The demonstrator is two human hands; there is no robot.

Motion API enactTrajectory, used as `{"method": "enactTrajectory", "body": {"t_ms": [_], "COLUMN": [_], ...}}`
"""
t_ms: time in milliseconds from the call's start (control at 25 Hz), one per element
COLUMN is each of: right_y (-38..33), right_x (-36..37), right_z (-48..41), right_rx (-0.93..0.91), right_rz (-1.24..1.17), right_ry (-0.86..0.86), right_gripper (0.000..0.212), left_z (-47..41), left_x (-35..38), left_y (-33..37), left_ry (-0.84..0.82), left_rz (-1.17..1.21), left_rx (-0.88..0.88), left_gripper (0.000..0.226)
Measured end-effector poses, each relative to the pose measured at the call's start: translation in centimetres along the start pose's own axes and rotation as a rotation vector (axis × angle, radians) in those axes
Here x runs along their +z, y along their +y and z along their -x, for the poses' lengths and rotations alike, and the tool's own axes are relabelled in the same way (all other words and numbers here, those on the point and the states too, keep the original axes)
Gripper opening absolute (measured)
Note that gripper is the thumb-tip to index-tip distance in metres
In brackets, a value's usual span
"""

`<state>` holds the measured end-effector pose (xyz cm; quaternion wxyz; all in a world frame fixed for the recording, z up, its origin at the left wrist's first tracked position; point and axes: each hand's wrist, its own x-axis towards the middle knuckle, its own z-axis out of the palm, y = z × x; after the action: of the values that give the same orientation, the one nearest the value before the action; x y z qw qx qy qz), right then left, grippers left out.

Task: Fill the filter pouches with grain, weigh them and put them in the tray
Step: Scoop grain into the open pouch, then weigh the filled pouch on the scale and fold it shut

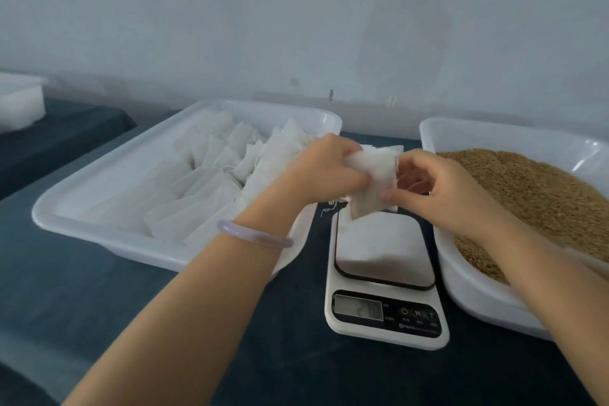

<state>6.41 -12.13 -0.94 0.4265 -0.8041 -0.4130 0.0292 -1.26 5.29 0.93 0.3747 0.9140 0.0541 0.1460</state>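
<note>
At the far left edge a white plastic container [19, 102] sits on a separate dark surface. On the dark surface [99, 290] in front of me, the left side is taken by a large white tray [99, 231] with flat white filter pouches [214, 155] lying in overlapping rows, mostly toward its back and right. My left forearm crosses the tray's near right corner, with a pale lilac bangle [253, 236] on the wrist.

My left fingers [342, 155] are curled tight round the upper left part of one filter pouch [372, 181]. My right fingers [421, 158] pinch its right edge, thumb low and forefinger above. The pouch is tilted, and its lower corner hangs over the back of the scale's platform; I cannot tell whether it touches. A thin string [329, 208] dangles from it at the left.

The white digital kitchen scale [385, 273] stands between the two trays. Its display [358, 308] faces me, the reading too blurred to make out.

To the right, a second white tray [478, 293] holds a heap of brown grain [527, 194], and my right forearm reaches over its near left edge.
</note>
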Motion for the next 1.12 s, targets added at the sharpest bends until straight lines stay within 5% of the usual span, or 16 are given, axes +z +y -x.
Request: {"method": "enactTrajectory", "body": {"t_ms": [200,360,480,600,760,960,1120], "right_y": [0.8,1.0,1.1,1.1,1.1,1.1,0.9], "right_x": [-0.3,0.0,0.0,0.0,0.0,0.0,0.1], "right_z": [-0.4,-0.7,-0.7,-0.5,-0.5,-0.5,-0.6], "right_rx": [0.06,0.054,0.053,0.051,0.049,0.052,0.063], "right_rz": [0.023,0.055,0.066,0.069,0.075,0.062,0.057], "right_ry": [0.067,0.022,0.02,0.021,0.024,0.036,0.025], "right_gripper": [0.02,0.013,0.012,0.012,0.013,0.016,0.017], "left_z": [0.3,1.3,1.5,1.6,2.0,2.0,1.6], "left_x": [-5.2,-6.2,-5.0,-5.0,-4.9,-5.2,-5.0], "left_y": [-2.8,-6.1,-6.5,-6.4,-6.3,-6.9,-4.8], "left_ry": [0.468,0.215,-0.05,-0.166,-0.146,0.031,0.28], "left_rz": [0.309,0.189,0.167,-0.1,-0.28,-0.192,-0.315], "left_rx": [-0.2,-0.569,-0.69,-0.711,-0.699,-0.589,-0.345], "left_gripper": [0.012,0.005,0.018,0.01,0.031,0.017,0.04]}}
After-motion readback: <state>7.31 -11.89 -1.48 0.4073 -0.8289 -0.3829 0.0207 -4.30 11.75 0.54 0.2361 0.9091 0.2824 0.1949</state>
